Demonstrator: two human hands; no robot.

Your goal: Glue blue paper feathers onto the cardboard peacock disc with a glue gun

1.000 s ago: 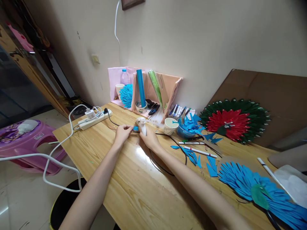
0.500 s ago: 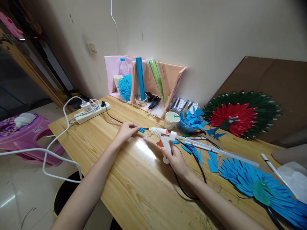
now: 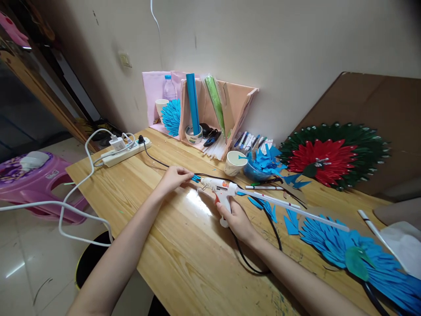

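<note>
A wooden counter point(image 3: 184, 263) stands against a pale wall point(image 3: 279, 44). Nearest, my right hand point(image 3: 239, 219) is wrapped around the handle of a white glue gun point(image 3: 225, 189); whether the trigger is squeezed, I cannot tell. Over the past second the glue gun has swung broadside, and its nozzle has closed in on blue strips point(image 3: 196, 178), bringing glue tip and strips, I judge, into working position. The nozzle points left; the long axis runs across my view, extended by a clear glue stick point(image 3: 296, 209) slanting rightward and toward me. My left hand point(image 3: 174, 177) pinches the strips narrowly between fingertips. Beyond sit a paper cup point(image 3: 235, 166) and, farther back, a pink shelf point(image 3: 243, 107).
</note>
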